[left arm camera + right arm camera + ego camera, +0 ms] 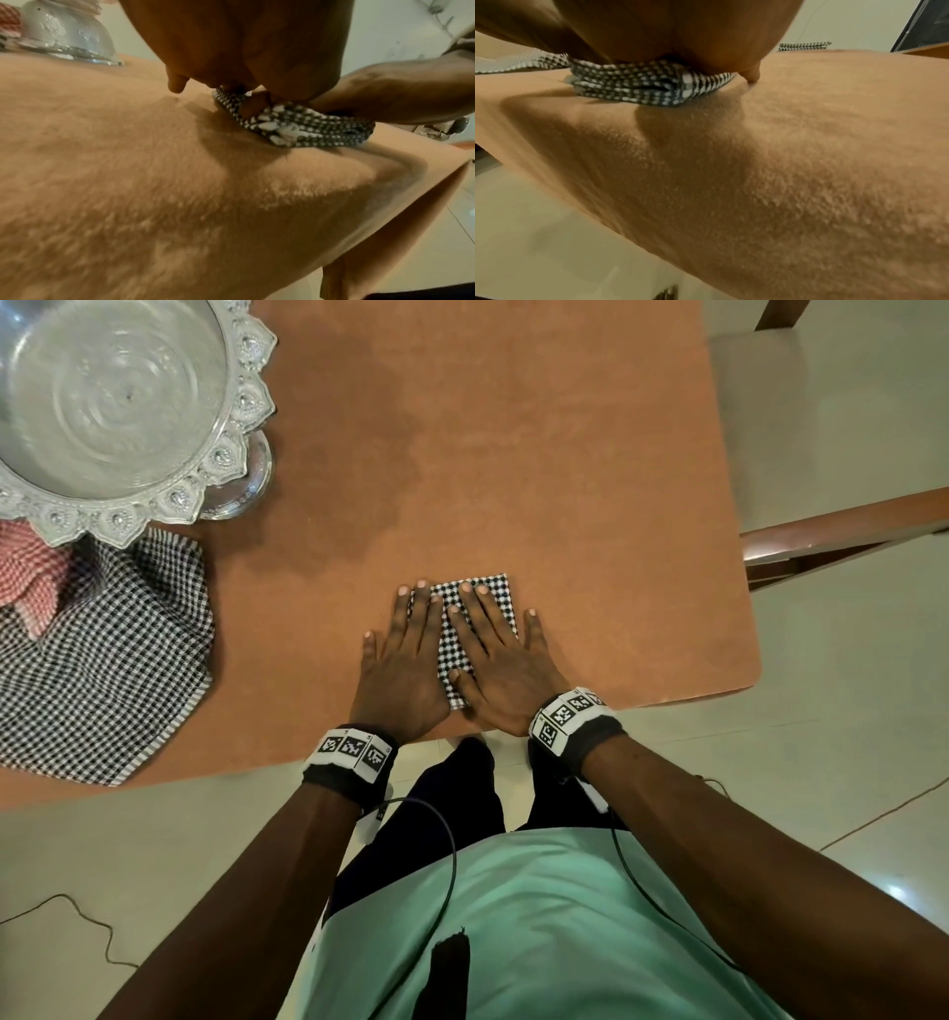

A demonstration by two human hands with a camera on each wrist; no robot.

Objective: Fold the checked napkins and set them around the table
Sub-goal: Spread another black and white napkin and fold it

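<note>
Head view. Folded napkin (475,629): black-and-white check, a small thick rectangle lying flat on the brown table (513,454), near the table's front edge and well right of the silver bowl (102,403). Left hand (405,670): flat, fingers straight and spread, pressing the napkin's left part, with the thumb out on bare table to the napkin's left. Right hand (498,670): flat likewise, fingers straight, pressing the napkin's right part; its little finger lies on the table past the napkin's right edge. Unfolded checked napkin (102,670): black and white, rumpled, well left of the folded napkin, partly under the bowl's rim. Red checked cloth (25,577): beside it at the far left, also under the bowl's rim. Chair (821,454): pale seat, wooden frame, beyond the table's right edge.

Left wrist view. Folded napkin (295,125): its stacked layers show edge-on under both palms. Left hand (244,40): pressing down on the napkin, thumb tip pointing at the table to the napkin's left. Silver bowl (66,34): far left of the napkin, on its foot.

Right wrist view. Folded napkin (641,85): layered edges facing the camera, pinned under the right hand (680,30), one fingertip touching table just right of it. Second folded checked napkin (804,46): flat at the table's far edge, well beyond the first.
</note>
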